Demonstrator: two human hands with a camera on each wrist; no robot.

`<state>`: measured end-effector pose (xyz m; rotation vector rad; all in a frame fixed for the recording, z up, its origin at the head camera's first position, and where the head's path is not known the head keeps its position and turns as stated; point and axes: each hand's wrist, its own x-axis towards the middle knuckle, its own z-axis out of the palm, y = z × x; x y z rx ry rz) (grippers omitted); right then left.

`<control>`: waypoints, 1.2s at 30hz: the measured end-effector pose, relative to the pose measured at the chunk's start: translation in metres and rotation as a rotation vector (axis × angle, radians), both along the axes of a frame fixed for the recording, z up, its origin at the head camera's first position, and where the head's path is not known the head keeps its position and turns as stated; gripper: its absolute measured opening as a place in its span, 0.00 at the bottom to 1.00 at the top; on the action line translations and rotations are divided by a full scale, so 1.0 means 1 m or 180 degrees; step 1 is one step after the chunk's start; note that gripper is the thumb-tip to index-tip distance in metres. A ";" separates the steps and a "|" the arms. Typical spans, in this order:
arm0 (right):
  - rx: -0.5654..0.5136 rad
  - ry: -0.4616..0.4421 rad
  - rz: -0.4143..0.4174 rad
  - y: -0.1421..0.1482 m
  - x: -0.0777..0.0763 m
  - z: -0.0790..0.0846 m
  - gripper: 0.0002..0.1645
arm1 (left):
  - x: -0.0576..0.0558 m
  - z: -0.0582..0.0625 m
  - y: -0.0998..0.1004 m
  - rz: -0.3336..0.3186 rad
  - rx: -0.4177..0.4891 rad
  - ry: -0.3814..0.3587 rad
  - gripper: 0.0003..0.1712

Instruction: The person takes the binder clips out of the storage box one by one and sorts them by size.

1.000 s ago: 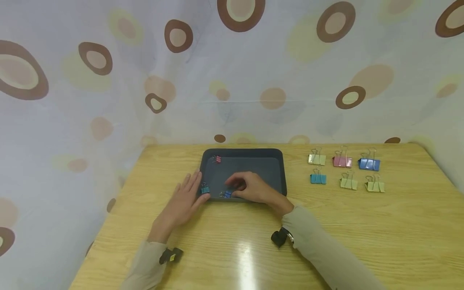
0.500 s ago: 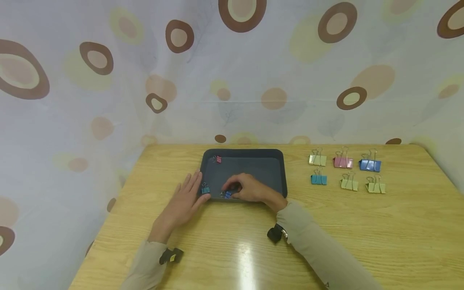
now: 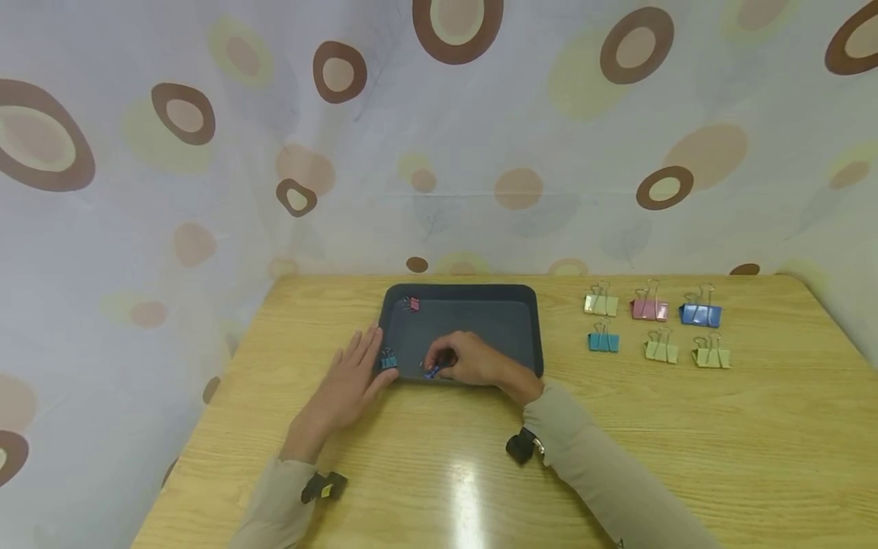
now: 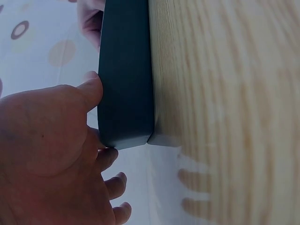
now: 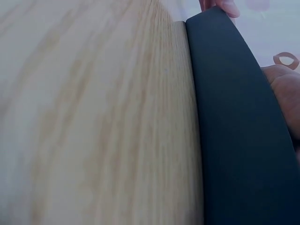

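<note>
Blue binder clip (image 3: 431, 373), small: inside the near side of the dark tray (image 3: 473, 292), left of its middle. Right hand (image 3: 473, 360) pinches it between thumb and forefinger, wrist arched over the near rim, probably because the raised wall blocks a flatter reach. In the right wrist view that wall hides the fingertips and the clip; whether the clip touches the tray floor cannot be told.

Left hand (image 3: 343, 387): fingers extended, gripping nothing. Thumb touches the near rim, fingers lie along the left side at the corner (left wrist view agrees); presumably this steadies the tray.

Also in tray: small teal clip (image 3: 389, 362) in the near-left corner, beside the left hand; small pink clip (image 3: 414, 305) in the far-left corner.

Desk (image 3: 411, 473), right of tray, well apart from it: six larger clips in two rows of three, spaced out, perhaps so each can be told apart. Far row: pale-yellow clip (image 3: 600, 305), large pink clip (image 3: 649, 309), large blue clip (image 3: 701, 315). Near row: large teal clip (image 3: 604, 342), then two more yellowish ones.

Behind: patterned cloth (image 3: 377, 160).
</note>
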<state>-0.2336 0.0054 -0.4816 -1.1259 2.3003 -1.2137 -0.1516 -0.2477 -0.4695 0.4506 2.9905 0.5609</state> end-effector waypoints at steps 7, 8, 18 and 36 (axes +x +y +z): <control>-0.0233 -0.0205 -0.0104 0.004 0.001 -0.003 0.09 | 0.000 -0.003 0.000 -0.0010 -0.0018 0.0017 0.45; -0.0284 -0.0228 -0.0131 0.006 0.001 -0.003 0.08 | 0.001 -0.003 0.000 -0.0013 -0.0018 0.0020 0.45; -0.0619 -0.0163 -0.0505 0.033 0.011 0.007 0.07 | 0.000 0.000 0.000 -0.0027 0.0047 0.0081 0.45; -0.0973 -0.0126 -0.1132 0.106 0.041 0.027 0.09 | 0.001 0.000 0.000 -0.0001 0.0054 0.0055 0.46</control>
